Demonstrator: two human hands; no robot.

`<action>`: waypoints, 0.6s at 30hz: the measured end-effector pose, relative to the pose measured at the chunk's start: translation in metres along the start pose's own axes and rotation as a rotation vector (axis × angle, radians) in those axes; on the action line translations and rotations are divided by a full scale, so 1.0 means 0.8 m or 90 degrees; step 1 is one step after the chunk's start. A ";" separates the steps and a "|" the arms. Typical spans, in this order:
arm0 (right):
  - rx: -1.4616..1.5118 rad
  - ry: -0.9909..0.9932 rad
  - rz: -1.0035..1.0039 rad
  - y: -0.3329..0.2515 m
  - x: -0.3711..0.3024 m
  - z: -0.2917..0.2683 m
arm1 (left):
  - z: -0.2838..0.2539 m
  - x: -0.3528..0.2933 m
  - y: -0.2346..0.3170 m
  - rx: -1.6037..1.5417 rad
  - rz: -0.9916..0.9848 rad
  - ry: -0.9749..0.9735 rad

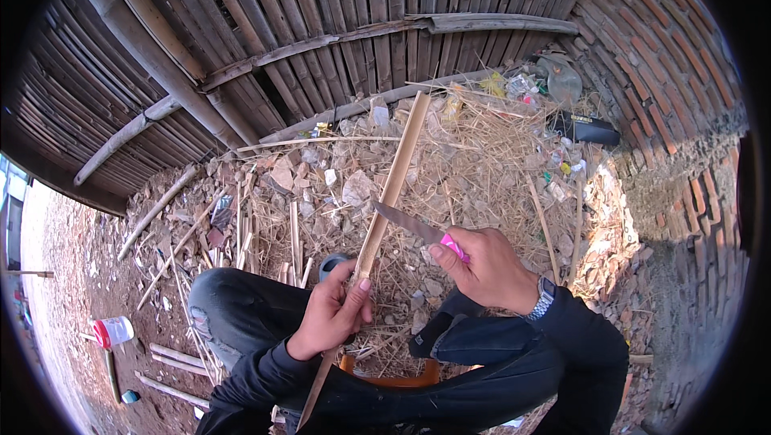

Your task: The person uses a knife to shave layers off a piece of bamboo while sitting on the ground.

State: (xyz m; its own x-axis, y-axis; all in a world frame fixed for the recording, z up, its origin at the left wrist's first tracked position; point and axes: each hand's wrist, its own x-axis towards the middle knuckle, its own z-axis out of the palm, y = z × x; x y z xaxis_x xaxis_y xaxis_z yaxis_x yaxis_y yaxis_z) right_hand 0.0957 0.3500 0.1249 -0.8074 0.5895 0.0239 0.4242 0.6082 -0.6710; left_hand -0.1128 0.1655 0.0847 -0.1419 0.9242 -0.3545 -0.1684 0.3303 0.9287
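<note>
My left hand (340, 306) is closed round a long split bamboo strip (395, 178), its thumb lying on the hollow inner face. The strip slants up and away from me, and its lower end passes below the hand toward my lap. In my right hand (486, 266) is a knife (414, 224) with a pink handle, gripped with the thumb along the handle. The blade points left, and its tip lies at the right edge of the strip, above my left hand. Whether the edge bites into the bamboo I cannot tell.
Bamboo shavings (482, 154) and stones cover the ground ahead. A bamboo slat wall (361, 1) stands behind them, a brick wall (666, 57) on the right. Cut bamboo pieces (178, 363) lie at left, near a white and red tub (112, 331). An orange stool edge (393, 381) shows between my legs.
</note>
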 end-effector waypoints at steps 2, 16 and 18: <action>-0.045 -0.007 -0.003 -0.003 -0.002 -0.006 | -0.012 0.004 -0.001 -0.001 0.019 0.015; -0.037 -0.111 -0.034 -0.022 -0.015 0.009 | -0.019 0.006 0.004 -0.032 0.039 0.054; -0.043 -0.109 -0.039 -0.023 -0.017 0.011 | -0.019 0.007 0.003 -0.027 0.038 0.054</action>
State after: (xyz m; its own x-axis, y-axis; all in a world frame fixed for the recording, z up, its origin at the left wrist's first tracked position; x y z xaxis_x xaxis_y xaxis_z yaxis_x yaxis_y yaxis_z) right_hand 0.0950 0.3262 0.1301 -0.8883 0.4543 -0.0675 0.3937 0.6776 -0.6212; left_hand -0.1291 0.1687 0.0836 -0.2351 0.9220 -0.3077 -0.1976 0.2646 0.9439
